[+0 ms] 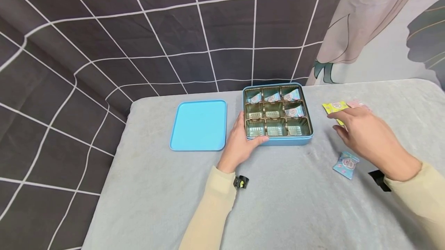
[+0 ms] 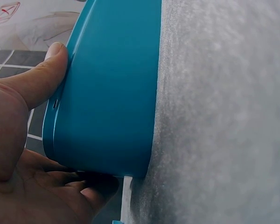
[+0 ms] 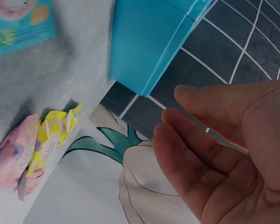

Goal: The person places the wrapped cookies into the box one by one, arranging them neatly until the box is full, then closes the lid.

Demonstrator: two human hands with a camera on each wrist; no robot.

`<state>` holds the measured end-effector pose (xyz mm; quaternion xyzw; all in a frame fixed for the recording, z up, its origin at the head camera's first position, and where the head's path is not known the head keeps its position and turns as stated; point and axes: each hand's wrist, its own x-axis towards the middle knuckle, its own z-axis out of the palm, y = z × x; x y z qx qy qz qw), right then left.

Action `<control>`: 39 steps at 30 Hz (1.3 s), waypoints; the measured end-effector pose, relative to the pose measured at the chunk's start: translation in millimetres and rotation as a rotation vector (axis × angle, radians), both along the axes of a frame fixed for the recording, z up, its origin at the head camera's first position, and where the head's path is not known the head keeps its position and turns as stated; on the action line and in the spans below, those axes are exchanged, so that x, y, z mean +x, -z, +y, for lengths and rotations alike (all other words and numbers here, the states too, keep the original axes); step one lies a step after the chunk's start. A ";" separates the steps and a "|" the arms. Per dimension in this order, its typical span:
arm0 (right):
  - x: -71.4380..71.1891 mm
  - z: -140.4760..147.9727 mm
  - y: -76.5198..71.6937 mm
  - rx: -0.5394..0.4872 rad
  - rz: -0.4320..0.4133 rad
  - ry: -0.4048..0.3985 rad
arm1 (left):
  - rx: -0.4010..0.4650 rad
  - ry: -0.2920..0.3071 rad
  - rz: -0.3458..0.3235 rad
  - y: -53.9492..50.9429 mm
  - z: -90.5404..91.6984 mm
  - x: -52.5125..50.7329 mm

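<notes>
**Handling Hazards and Alignment**

My left hand point(image 1: 240, 141) grips the near left corner of the blue tin point(image 1: 286, 142), thumb on the near rim, fingers along the left wall. The tin sits right of the blue lid point(image 1: 198, 125) on the grey cloth point(image 1: 278, 199). My right hand point(image 1: 368, 136) holds nothing: fingers loosely curved, thumb apart. It hovers by the yellow packet point(image 1: 335, 107); the right wrist view shows the fingertips clear of it.

Caution: the yellow packet and the pink packet point(image 3: 18, 149) appear to touch, so a wide pinch could catch both. A low wrist could drag the loose blue packet point(image 1: 346, 164) nearer me. Excess left thumb pressure could tip the tin and shift the four wrapped packets point(image 1: 295, 111) in its tray point(image 1: 276, 128).

Alignment: the tin's long axis appears to run left to right; the slanted view shortens its depth. The loose blue packet lies askew; its long axis I cannot tell.
</notes>
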<state>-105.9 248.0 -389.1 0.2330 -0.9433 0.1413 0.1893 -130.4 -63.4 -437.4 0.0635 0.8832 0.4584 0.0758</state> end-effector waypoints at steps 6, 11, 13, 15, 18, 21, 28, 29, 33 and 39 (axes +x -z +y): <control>10.4 8.5 2.0 0.022 -0.025 0.007 | -0.001 -0.003 0.005 -0.6 -0.6 -1.0; 17.8 19.1 8.9 0.039 -0.017 -0.060 | 0.008 0.002 0.012 -0.7 -0.1 -1.1; 19.7 22.4 11.5 0.051 -0.025 -0.103 | 0.009 0.002 0.011 -0.6 -0.2 -0.9; 21.7 24.8 13.9 0.064 -0.040 -0.145 | 0.006 -0.002 0.005 -0.8 -0.5 -0.3; 24.6 27.4 18.0 0.086 -0.058 -0.187 | 0.006 -0.007 -0.006 -0.8 -0.7 0.3; 27.7 29.5 23.1 0.097 -0.048 -0.216 | 0.006 -0.007 -0.008 -0.5 -0.7 0.6; 35.8 34.8 33.1 0.110 -0.038 -0.255 | 0.009 0.004 -0.007 -0.7 0.0 1.2; 36.7 35.7 34.1 0.110 -0.039 -0.262 | 0.009 0.003 -0.011 -0.9 0.1 1.4; 39.5 38.7 37.5 0.105 -0.045 -0.291 | 0.012 -0.001 -0.021 -1.5 0.8 1.6; 42.7 41.3 42.1 0.082 -0.049 -0.306 | 0.006 -0.007 -0.023 -1.2 0.6 1.6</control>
